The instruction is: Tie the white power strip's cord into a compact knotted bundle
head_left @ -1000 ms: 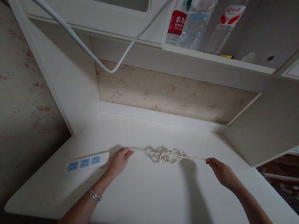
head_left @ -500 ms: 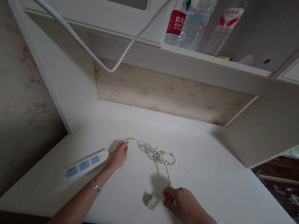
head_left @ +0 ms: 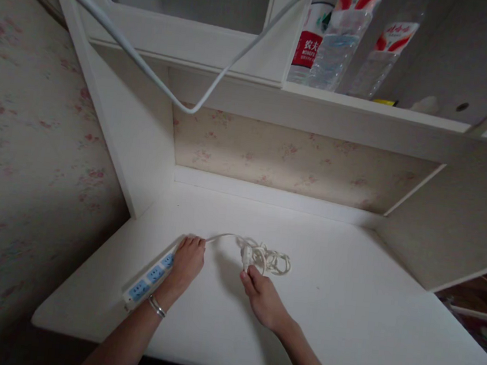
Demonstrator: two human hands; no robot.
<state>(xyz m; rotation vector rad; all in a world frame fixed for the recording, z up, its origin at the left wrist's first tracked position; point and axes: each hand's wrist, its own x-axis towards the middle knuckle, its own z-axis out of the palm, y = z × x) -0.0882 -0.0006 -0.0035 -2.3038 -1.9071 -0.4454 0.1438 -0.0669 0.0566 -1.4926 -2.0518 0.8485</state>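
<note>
A white power strip (head_left: 146, 280) with blue sockets lies on the white desk (head_left: 342, 320) at the left. My left hand (head_left: 186, 263) rests on its near end with the fingers curled over it. Its white cord (head_left: 268, 259) runs right into a tangled bundle. My right hand (head_left: 260, 294) pinches the white plug (head_left: 247, 256) at the left edge of that bundle.
A thick white cable (head_left: 150, 74) hangs across the upper cabinet. Plastic water bottles (head_left: 336, 47) stand on the shelf above. Floral wallpaper covers the wall (head_left: 20, 153) at the left and the back panel. The desk's side panels close it in at left and right.
My right hand let go of the stretched cord, picked up the plug near the desk's front and carried it up to the bundle. The left hand shifted onto the power strip.
</note>
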